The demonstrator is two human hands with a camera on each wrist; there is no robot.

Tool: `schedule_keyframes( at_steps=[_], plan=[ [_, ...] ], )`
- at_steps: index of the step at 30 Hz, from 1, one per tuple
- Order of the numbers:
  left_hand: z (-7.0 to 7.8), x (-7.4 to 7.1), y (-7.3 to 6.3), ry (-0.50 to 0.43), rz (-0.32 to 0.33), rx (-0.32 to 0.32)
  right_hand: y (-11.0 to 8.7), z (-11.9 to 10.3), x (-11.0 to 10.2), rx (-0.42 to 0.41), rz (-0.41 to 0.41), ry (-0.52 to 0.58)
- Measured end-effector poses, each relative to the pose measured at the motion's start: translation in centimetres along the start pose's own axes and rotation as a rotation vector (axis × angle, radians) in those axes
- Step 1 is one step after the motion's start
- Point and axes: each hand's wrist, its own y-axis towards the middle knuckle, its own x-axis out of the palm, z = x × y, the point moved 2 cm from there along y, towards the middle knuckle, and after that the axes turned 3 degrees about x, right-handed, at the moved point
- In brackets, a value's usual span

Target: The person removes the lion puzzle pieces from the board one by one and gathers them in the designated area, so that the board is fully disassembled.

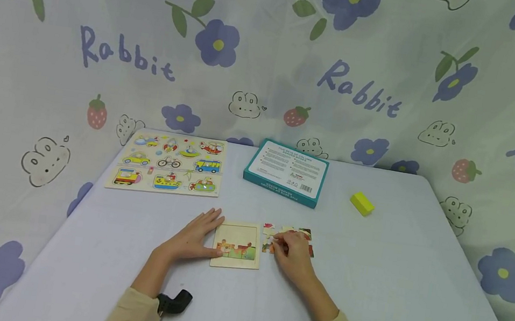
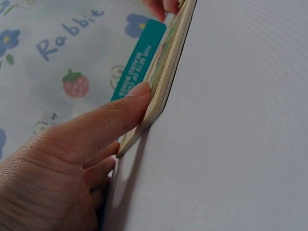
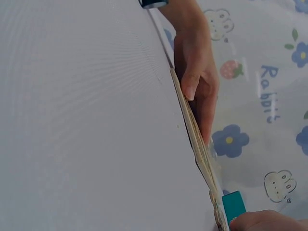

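A small square wooden puzzle tray [image 1: 235, 266] lies on the white table, its lower part filled with joined picture pieces [image 1: 239, 251]. My left hand [image 1: 192, 239] rests along the tray's left side with fingers stretched out. Its thumb [image 2: 127, 106] lies over the near left corner in the left wrist view. To the right of the tray, loose jigsaw pieces [image 1: 307, 234] lie close together in rows. Over them, my right hand [image 1: 295, 255] has its thumb and fingertips drawn together on a jigsaw piece, which the fingers mostly cover.
Behind the left hand lies a larger board [image 1: 166, 165] with vehicle pictures. A teal box [image 1: 285, 172] printed with white panels is at the back centre. Right of it sits a yellow block [image 1: 362, 203]. A patterned curtain [image 1: 270, 64] hangs behind the table.
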Motion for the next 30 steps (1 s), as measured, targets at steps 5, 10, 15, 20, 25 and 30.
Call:
schedule_keyframes(
  at_steps=[5,10,15,20,25,30],
  plan=[
    [0.11,-0.06,0.01,-0.004,0.001,-0.003,0.0,0.12,-0.02,-0.013,0.005,-0.001],
    [0.14,-0.03,-0.05,-0.003,-0.001,-0.003,-0.12,0.16,0.0,-0.036,-0.001,0.002],
    [0.17,-0.05,-0.08,-0.009,0.005,-0.003,-0.14,0.15,-0.05,-0.015,-0.034,0.025],
    [0.08,0.05,-0.07,-0.013,0.01,0.002,-0.2,0.33,-0.05,0.022,-0.073,0.05],
    [-0.01,0.19,-0.05,-0.005,0.01,-0.001,-0.24,0.33,-0.09,0.029,-0.064,0.054],
    [-0.14,0.29,-0.04,-0.005,0.004,-0.015,-0.3,0.12,-0.25,0.018,-0.029,0.047]
  ],
)
